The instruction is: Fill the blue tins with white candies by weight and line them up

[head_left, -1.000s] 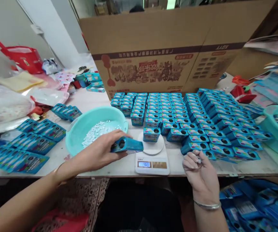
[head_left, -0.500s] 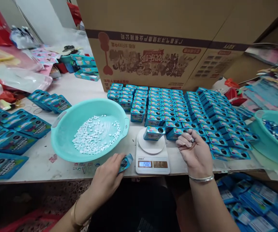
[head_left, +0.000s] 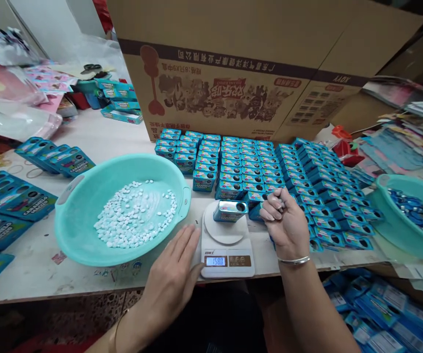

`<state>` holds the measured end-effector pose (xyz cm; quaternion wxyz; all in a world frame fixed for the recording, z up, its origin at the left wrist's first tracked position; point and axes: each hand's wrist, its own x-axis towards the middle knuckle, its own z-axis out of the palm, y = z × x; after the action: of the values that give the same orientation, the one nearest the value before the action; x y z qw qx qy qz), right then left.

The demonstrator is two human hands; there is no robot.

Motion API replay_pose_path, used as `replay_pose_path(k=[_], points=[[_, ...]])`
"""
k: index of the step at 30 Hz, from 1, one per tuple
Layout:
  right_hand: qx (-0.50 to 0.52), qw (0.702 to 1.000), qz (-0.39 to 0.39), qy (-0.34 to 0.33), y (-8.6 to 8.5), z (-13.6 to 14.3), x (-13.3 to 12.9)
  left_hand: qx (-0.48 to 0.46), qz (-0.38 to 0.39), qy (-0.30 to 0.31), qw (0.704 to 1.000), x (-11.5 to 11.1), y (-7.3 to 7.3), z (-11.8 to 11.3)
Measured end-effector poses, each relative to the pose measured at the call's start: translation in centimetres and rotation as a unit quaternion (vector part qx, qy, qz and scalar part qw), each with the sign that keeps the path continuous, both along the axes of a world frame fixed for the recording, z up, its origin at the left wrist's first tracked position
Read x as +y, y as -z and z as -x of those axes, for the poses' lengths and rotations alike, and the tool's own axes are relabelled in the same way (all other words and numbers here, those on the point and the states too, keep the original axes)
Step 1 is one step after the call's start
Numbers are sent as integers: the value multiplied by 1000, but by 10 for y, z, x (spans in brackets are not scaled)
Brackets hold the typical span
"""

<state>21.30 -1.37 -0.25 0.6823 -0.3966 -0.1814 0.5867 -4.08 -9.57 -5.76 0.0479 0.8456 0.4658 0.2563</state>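
My left hand point(head_left: 176, 267) lies beside the left edge of the white digital scale point(head_left: 228, 267), fingers stretched out together and thumb by the display. Nothing shows in it, though its palm side is hidden. Upright on the scale's round plate stands a small blue candy box point(head_left: 230, 211) with a dark round spot on top; the display reads about 158.0. Right of the scale, my right hand point(head_left: 286, 220) is raised with its fingers curled closed; what they hold, if anything, cannot be made out. White candies point(head_left: 126, 215) lie in a turquoise basin point(head_left: 71, 245) at the left.
Rows of blue boxes point(head_left: 248, 169) stand behind the scale, against a large carton point(head_left: 214, 63). More boxes point(head_left: 16, 206) lean at the left. Another turquoise basin point(head_left: 391, 215) with shiny blue pieces is at the right. Blue packs point(head_left: 380, 309) lie below the table edge.
The blue box seen in my left hand is no longer visible, and that hand's fingers have straightened. My right hand stays curled near the scale. The reading went from 158.2 to about 158.0; the view shifted.
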Motion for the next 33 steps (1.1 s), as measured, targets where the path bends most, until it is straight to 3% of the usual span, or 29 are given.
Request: replay_pose_path(k=[5,10,13,15,18,22,25,27,31,33], points=[[50,999,17,9,16,-6,-14,-29,5,17,999,41,-24,-46],[91,995,30,7,38,-14,-35,76,121,-4,990,88,-26,-99],[90,996,25,8,48,-24,-43,123,182,3,976,92,-31,-104],[95,995,26,14,51,-29,-47,108,188,15,976,85,-42,-92],[106,994,33,20,52,-31,-49,55,143,8,988,69,-73,-57],[119,992,50,2,55,-25,-49,55,45,-31,997,58,-126,-1],[131,989,72,2,56,-22,-46,106,-17,-103,989,64,-148,38],[140,986,85,6,53,-22,-44,167,-3,-149,975,73,-145,61],[148,982,117,28,49,-24,-44,264,120,-159,944,82,-114,101],[138,984,113,29,49,-25,-44,270,138,-171,938,82,-102,114]])
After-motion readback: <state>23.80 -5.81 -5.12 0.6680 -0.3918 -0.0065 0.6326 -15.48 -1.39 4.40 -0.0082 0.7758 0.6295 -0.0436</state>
